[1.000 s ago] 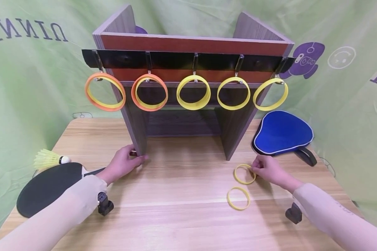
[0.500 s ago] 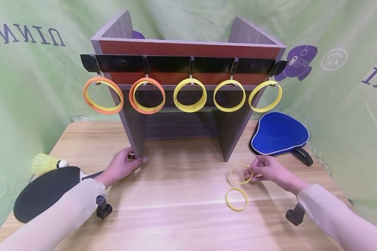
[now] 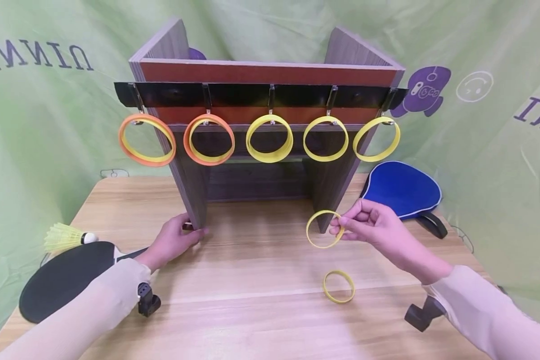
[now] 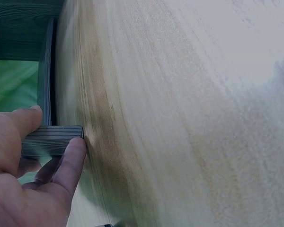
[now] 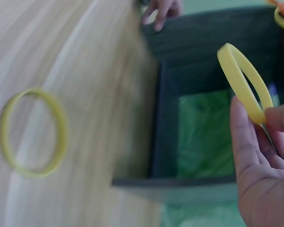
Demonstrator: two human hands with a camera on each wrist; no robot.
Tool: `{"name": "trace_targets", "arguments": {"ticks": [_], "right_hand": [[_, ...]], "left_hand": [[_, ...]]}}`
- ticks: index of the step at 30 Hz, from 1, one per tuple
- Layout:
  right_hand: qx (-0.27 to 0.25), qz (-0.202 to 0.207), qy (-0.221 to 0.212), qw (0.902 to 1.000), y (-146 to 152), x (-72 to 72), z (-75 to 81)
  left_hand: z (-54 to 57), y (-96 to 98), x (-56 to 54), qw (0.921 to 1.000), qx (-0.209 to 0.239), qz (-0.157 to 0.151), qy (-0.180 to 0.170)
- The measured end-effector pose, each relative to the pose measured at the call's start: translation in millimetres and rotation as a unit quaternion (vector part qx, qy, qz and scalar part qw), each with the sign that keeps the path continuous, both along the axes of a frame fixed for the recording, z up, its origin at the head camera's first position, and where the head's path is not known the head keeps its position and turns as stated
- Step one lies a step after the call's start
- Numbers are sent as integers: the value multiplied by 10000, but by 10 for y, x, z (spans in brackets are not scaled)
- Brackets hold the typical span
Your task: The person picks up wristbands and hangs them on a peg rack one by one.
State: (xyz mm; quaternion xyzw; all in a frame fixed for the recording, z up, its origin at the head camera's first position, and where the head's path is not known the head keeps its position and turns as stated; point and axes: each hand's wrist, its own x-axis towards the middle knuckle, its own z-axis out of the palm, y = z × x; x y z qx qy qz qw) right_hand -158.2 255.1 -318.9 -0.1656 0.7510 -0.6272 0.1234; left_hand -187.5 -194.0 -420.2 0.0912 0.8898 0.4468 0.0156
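Observation:
My right hand pinches a yellow wristband between thumb and fingers, raised above the table in front of the shelf's right side panel. A second yellow wristband lies on the wood nearer to me. My left hand grips the bottom front of the grey wooden shelf's left side panel, thumb on one side and fingers on the other. Along the shelf's front runs a black strip with several metal hooks. Orange and yellow bands hang there, an orange band at the far left.
A blue bat case with a black strap lies at the right, behind my right hand. By my left forearm are a black table tennis bat and a yellow shuttlecock. Green cloth surrounds the table.
My right hand has picked the farther wristband off the table, lifting it up and to the left. The left hand keeps its grip on the panel. The head view has shifted slightly.

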Motion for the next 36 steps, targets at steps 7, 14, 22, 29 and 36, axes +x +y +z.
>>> {"name": "trace_targets", "arguments": {"ticks": [7, 14, 22, 29, 36], "right_hand": [[-572, -471, 595, 9955, -185, 122, 367], [-1395, -1134, 1275, 9754, -395, 136, 705], [-2687, -1437, 1873, 9338, -578, 37, 915], [-2931, -1539, 1974, 9227, -643, -23, 928], [-2890, -1589, 2031, 9220, -689, -81, 938]], "left_hand": [[-17, 0, 7, 10000, -26, 25, 45], [-23, -12, 14, 10000, -30, 10, 40], [-14, -16, -17, 10000, -50, -31, 66], [-4, -4, -23, 9999, -66, -41, 100], [2, 3, -7, 9999, -90, -13, 86]]}}
